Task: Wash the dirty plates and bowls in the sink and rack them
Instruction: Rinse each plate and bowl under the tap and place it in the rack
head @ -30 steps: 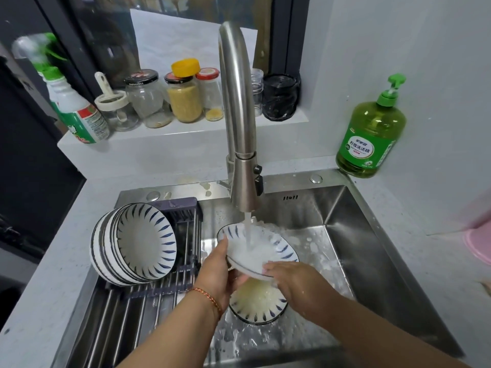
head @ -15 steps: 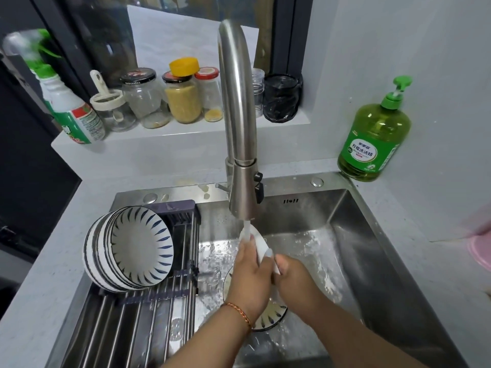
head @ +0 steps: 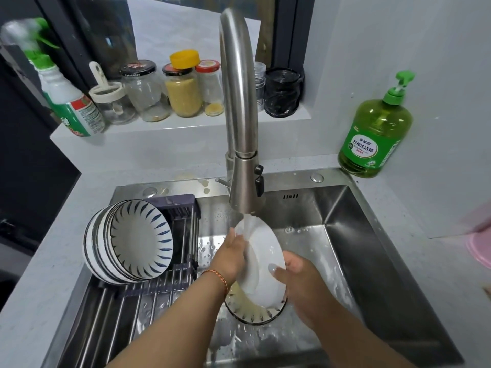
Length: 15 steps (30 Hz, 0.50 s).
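I hold a white bowl (head: 265, 264) on edge under the running tap (head: 239, 107), its white underside turned toward me. My left hand (head: 231, 257) grips its left rim, and my right hand (head: 295, 272) holds the right rim with the thumb on the underside. Water strikes the bowl's top edge. Below it, on the floor of the sink (head: 353, 235), lies another blue-striped bowl (head: 252, 310) with yellowish residue inside. Several clean striped bowls (head: 132, 240) stand on edge in the dish rack (head: 148, 298) over the sink's left side.
A green dish-soap pump bottle (head: 374, 131) stands at the sink's back right corner. Jars (head: 183, 88) and a spray bottle (head: 66, 96) line the window ledge. A pink object (head: 481, 248) sits at the right edge. Foam and water cover the sink floor.
The bowl has been turned from face-up to on edge, and now its underside faces me under the water. Both hands shifted along its rim.
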Each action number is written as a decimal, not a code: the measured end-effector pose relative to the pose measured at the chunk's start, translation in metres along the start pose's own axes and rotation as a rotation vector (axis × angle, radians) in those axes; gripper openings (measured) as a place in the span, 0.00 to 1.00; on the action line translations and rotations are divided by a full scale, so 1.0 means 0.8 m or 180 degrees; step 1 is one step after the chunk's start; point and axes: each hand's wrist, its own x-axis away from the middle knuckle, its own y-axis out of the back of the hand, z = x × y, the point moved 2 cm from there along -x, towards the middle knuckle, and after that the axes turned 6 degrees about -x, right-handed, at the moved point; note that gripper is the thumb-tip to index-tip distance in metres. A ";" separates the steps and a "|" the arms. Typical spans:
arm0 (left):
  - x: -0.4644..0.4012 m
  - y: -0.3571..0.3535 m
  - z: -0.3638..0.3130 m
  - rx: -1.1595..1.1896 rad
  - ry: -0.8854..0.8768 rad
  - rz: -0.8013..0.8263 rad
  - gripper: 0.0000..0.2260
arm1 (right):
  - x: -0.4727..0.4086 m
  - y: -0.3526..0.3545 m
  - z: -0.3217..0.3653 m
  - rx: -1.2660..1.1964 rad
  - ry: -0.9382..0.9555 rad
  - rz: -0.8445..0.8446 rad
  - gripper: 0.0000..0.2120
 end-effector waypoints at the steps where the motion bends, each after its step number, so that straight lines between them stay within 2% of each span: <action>1: 0.000 0.001 0.007 0.0028 0.0120 0.0015 0.24 | 0.000 0.003 0.003 -0.0234 -0.0025 0.0034 0.14; 4: 0.003 0.002 0.021 0.0042 0.0227 -0.0014 0.23 | -0.004 0.010 0.010 -0.0872 -0.0200 0.0080 0.18; 6: 0.009 0.004 0.027 0.0205 0.0182 -0.0053 0.20 | -0.010 0.012 0.013 -0.1319 -0.0329 0.0032 0.16; 8: 0.011 0.006 0.033 0.0590 0.0189 -0.0099 0.14 | -0.015 0.014 0.014 -0.1744 -0.0396 -0.0053 0.14; 12: 0.016 0.017 0.038 0.1469 0.0488 -0.0141 0.10 | -0.024 0.014 0.012 -0.2364 -0.0506 -0.0022 0.14; 15: 0.021 0.025 0.034 0.2329 0.0564 0.0138 0.14 | -0.030 0.013 0.004 -0.2622 -0.0663 0.0003 0.14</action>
